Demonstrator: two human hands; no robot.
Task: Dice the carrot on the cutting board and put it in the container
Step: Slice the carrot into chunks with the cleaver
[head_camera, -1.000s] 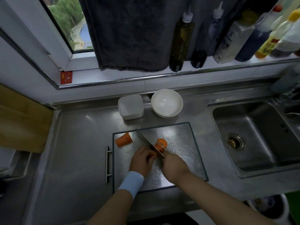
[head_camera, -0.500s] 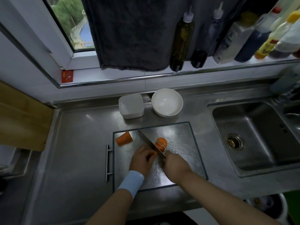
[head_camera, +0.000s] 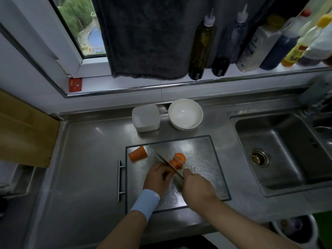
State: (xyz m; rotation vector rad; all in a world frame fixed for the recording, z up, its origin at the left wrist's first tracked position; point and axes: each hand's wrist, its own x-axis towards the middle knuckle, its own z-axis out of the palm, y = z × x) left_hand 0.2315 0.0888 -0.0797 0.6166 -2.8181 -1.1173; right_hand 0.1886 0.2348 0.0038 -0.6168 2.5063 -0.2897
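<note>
Judging by the head view, only slices (head_camera: pixel 180 158) have been cut from the carrot (head_camera: pixel 173 165), held on the cutting board (head_camera: pixel 201 151) by the left hand (head_camera: pixel 158 177) under a knife (head_camera: pixel 159 157) gripped by the right hand (head_camera: pixel 196 186); a second chunk (head_camera: pixel 137 154) and the container (head_camera: pixel 145 118) are untouched.

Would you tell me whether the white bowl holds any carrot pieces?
No, the bowl shows only its white inside; the carrot slices lie on the cutting board.
</note>
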